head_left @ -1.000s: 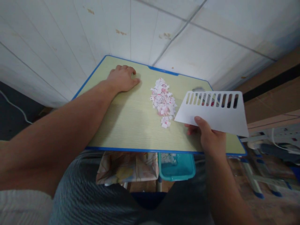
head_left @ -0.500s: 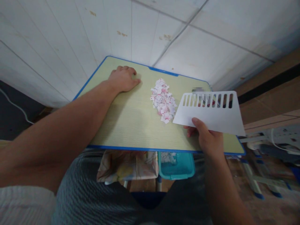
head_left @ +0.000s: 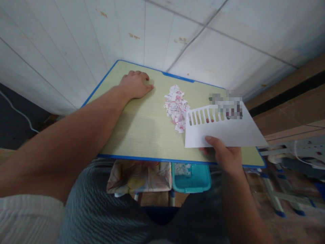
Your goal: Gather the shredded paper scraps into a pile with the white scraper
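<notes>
Behind everything we face a white panelled wall point(head_left: 122, 30), marked here and there with small brownish patches. Up against it, in front of us, stands a pale tabletop point(head_left: 142, 132) edged in blue, and our legs point(head_left: 101, 206), in ribbed grey cloth, reach in below its near side. Over the right part of the tabletop we have a flat white scraper point(head_left: 225, 132), with its row of slots toward the wall and its long plain edge toward us. Under the near edge, between our knees, is a patterned cloth point(head_left: 139, 179) in faded pinks and yellows; just beside it, on the right, sits an open turquoise bin point(head_left: 195, 187) with pale scraps point(head_left: 183, 169) inside. Our left hand point(head_left: 134, 84) lies on the far left of the tabletop, loosely spread, thumb apart from the lightly bent fingers, with nothing seen in its grasp. Our right hand point(head_left: 227, 157) grips the scraper at its near edge, thumb on top and fingers beneath. Between our left hand and the scraper lies a long pile of torn paper point(head_left: 176, 106), white with pink marks; the scraper's left end is close against it, though we cannot tell whether they touch.
</notes>
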A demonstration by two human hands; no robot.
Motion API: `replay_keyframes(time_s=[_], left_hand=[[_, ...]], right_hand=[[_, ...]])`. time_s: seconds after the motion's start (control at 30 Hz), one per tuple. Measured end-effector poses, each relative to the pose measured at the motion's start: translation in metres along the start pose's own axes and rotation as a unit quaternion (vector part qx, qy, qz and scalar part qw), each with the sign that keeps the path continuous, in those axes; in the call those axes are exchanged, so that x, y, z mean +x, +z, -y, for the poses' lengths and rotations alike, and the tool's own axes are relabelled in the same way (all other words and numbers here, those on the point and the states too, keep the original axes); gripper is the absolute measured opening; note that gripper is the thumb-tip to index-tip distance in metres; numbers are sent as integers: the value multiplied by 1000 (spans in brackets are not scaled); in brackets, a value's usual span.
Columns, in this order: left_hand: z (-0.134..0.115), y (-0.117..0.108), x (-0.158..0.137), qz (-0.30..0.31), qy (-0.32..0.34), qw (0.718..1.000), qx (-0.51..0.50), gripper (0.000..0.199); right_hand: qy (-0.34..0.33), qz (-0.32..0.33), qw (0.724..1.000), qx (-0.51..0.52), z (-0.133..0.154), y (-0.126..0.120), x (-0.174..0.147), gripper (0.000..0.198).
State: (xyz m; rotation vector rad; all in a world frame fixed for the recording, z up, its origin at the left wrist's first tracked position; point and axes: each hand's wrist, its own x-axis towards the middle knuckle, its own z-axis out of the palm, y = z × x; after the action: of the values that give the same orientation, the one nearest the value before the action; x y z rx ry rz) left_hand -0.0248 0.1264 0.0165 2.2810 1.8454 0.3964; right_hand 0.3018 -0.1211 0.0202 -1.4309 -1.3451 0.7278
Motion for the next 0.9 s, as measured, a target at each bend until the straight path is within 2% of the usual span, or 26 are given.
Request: replay_keyframes(time_s=[0.13,0.27,0.43,0.53,0.7,0.9], left_hand=[[-1,0,0,-4,-4,1000,-2,73],[-3,0,-2,-1,-10,1000,-14,76],[-5,0,-3,-2,-7,1000,-18,74],[-5,-1,-3,0,-6,1000,-27,82],[-5,-2,-4,21,2,999,-51,108],[-5,-3,-3,26,1,998,-59,108]], right_hand=[[-13,56,998,-37,12,9,-9,40],[-26,96,995,-17,19,24,-18,48],[-34,26,999,29,12,26,-20,36],[-30,8,999,14,7,23,-19,36],[-60,62,995,-47,12,22,-20,45],[-70,105,990,-61,19,26,-26,50]])
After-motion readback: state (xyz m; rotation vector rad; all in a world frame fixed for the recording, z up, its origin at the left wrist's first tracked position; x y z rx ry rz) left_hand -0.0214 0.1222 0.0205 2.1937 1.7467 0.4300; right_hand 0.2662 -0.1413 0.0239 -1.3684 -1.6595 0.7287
